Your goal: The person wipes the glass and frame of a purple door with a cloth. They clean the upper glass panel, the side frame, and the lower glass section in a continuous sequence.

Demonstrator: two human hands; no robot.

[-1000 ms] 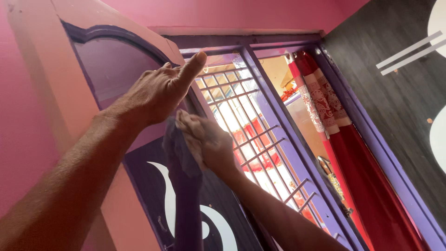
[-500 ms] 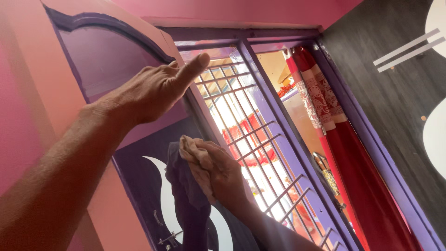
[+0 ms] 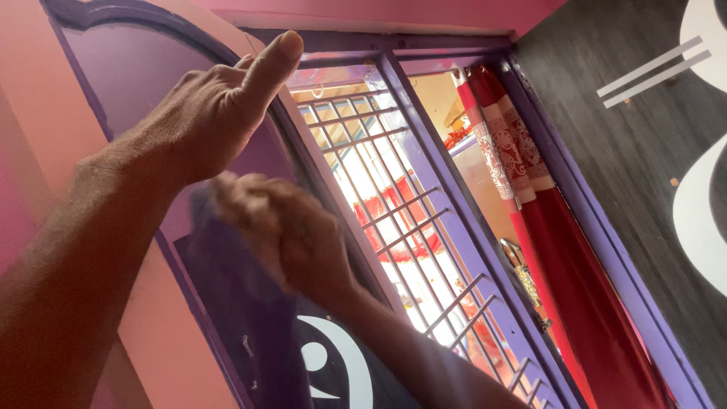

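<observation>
My left hand [image 3: 216, 106] rests flat against the upper part of a pink and purple door panel [image 3: 113, 68], thumb stretched toward the window. My right hand [image 3: 284, 231], blurred with motion, presses a dark purple cloth [image 3: 242, 303] against the panel just below the left hand. The cloth hangs down over the dark lower part of the panel, which carries a white curved pattern [image 3: 344, 367].
A purple-framed window with a metal grille [image 3: 409, 220] lies right of the hands, bright light behind it. A red patterned curtain [image 3: 545, 242] hangs at the frame's right side. A dark wood-grain wall with white shapes [image 3: 651, 129] fills the far right.
My right hand with the cloth went down the panel and has come back up and left, close under the left hand. The left hand has stayed on the panel.
</observation>
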